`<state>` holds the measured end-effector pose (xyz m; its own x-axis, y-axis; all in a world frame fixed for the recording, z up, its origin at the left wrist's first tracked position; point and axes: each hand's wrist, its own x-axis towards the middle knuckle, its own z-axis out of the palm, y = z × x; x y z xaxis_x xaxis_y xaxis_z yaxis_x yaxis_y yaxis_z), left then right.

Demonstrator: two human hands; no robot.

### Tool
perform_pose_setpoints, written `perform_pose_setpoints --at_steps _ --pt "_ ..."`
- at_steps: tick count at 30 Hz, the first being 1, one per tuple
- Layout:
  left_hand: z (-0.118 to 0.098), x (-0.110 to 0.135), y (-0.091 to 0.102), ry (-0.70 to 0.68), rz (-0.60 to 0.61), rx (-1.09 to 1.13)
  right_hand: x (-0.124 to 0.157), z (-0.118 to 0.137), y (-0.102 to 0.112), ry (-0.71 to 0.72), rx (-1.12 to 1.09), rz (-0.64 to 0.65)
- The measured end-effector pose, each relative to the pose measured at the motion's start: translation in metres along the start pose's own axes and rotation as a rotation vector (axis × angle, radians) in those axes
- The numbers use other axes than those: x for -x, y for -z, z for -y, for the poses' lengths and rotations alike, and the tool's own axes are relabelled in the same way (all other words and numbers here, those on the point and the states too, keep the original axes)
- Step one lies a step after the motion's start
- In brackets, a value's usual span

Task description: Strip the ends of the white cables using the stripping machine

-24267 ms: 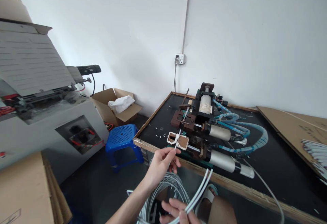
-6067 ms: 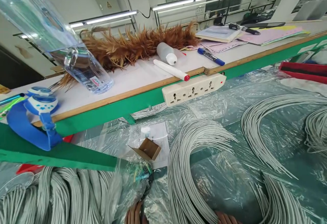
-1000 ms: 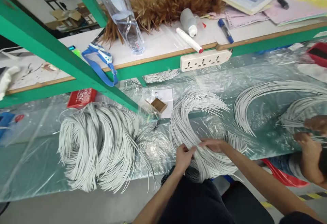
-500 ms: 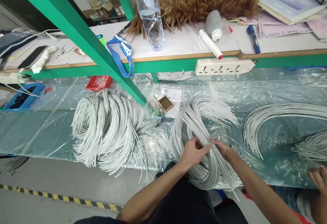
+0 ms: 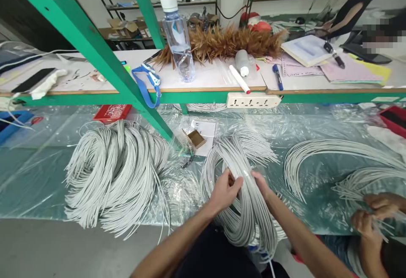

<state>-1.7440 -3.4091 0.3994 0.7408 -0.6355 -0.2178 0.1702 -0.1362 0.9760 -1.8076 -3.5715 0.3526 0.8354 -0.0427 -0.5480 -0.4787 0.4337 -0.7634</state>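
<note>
Both hands, the left hand (image 5: pixel 224 191) and the right hand (image 5: pixel 259 183), pinch strands of the grey wire bundle (image 5: pixel 241 193) lying on the plastic-covered table (image 5: pixel 38 172), beside a larger wire heap (image 5: pixel 114 172).

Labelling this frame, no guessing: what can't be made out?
Head view only.
Fingertips of left hand and right hand: buried in the wire bundle, grip unclear.
The co-worker's hands: partly cut off by the right edge.
Label on the water bottle: too small to read.

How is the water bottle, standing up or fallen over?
Standing up: the water bottle is upright on the shelf, with its white cap on top.
</note>
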Motion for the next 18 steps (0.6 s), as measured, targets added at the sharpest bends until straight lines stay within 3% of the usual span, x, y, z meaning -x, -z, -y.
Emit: perform_pose_setpoints --at_steps 2,4,6,8,10,12,15,18 --pt "-0.036 -0.008 0.007 -0.12 0.075 -0.161 0.002 0.015 -0.011 0.157 -0.123 -0.068" --pt "-0.076 -0.017 0.017 -0.339 0.158 -0.35 0.005 0.031 -0.024 0.317 -0.267 -0.119" --pt "-0.106 -0.026 0.028 -0.462 0.237 -0.346 0.011 0.044 -0.033 0.431 -0.402 -0.131" --pt "-0.113 -0.036 0.041 -0.419 0.111 -0.291 0.02 0.051 -0.037 0.475 -0.517 -0.102" --pt "-0.092 -0.044 0.056 -0.227 -0.179 -0.277 0.03 0.049 -0.035 0.467 -0.609 -0.07" --pt "-0.047 -0.046 0.069 -0.08 -0.31 -0.316 0.04 0.039 -0.027 0.44 -0.679 -0.061" --pt "0.039 -0.032 0.072 0.167 -0.327 -0.379 0.053 0.023 -0.014 0.36 -0.724 -0.073" --pt "0.11 -0.011 0.049 0.365 -0.251 -0.415 0.065 0.013 -0.006 0.257 -0.687 -0.077"
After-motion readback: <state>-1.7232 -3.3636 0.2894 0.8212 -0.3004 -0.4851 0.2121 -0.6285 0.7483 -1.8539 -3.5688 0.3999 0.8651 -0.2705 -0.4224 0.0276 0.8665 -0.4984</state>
